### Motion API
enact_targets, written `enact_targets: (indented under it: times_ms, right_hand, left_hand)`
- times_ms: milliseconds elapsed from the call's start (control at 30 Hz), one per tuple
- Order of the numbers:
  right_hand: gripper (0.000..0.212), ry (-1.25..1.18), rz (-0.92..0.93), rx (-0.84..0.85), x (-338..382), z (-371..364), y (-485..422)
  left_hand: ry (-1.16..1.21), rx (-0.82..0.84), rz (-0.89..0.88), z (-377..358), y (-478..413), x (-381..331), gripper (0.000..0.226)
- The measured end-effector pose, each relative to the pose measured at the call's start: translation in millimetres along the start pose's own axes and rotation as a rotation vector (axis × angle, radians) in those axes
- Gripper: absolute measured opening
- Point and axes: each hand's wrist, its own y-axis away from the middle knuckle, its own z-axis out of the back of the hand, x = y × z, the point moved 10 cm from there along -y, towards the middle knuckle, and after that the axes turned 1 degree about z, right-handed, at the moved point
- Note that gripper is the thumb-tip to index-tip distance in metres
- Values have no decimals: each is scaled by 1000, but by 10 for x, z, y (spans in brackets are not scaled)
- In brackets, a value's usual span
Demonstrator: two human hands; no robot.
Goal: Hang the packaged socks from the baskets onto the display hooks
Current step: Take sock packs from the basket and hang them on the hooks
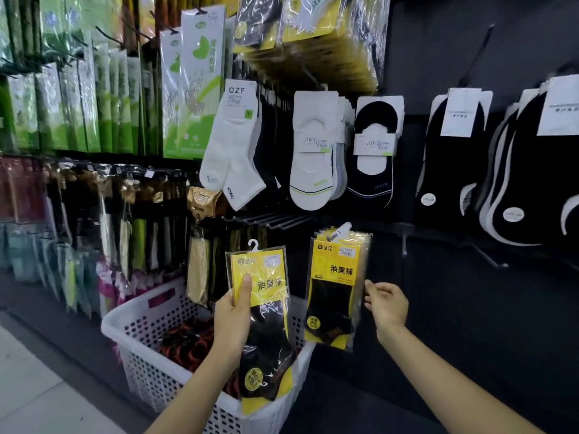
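- Left hand (233, 321) grips the sock pack (266, 333) above the basket (147, 380), thumb on card.
- Right hand (387, 303) relaxed, empty, beside hung packs (336, 289).
- Light, slippery film, I judge; I'd hold the stiff card.

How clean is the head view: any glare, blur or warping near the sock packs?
Head view: glare streaks the wrap of the held pack and the top yellow packs; the left shelf packs smear and bow toward the edge; the dark wall at right swallows detail; the hung pack reads sharp.
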Motion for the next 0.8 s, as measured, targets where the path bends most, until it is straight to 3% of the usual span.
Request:
enact_targets:
  times_ms: [267,400,633,800]
  right_hand:
    - [17,-50,85,489,446,-402,713]
    - [18,4,166,689,583,-532,1031]
    - [13,-118,232,536,636,-248,928]
    - [16,-54,241,431,583,-185,717]
  left_hand:
    - [58,160,-5,-500,210,-107,51]
    - [148,289,-53,-797,335,-208,27]
    - [179,328,-71,-867,391,-271,27]
    - [191,391,-36,-953,369,-194,26]
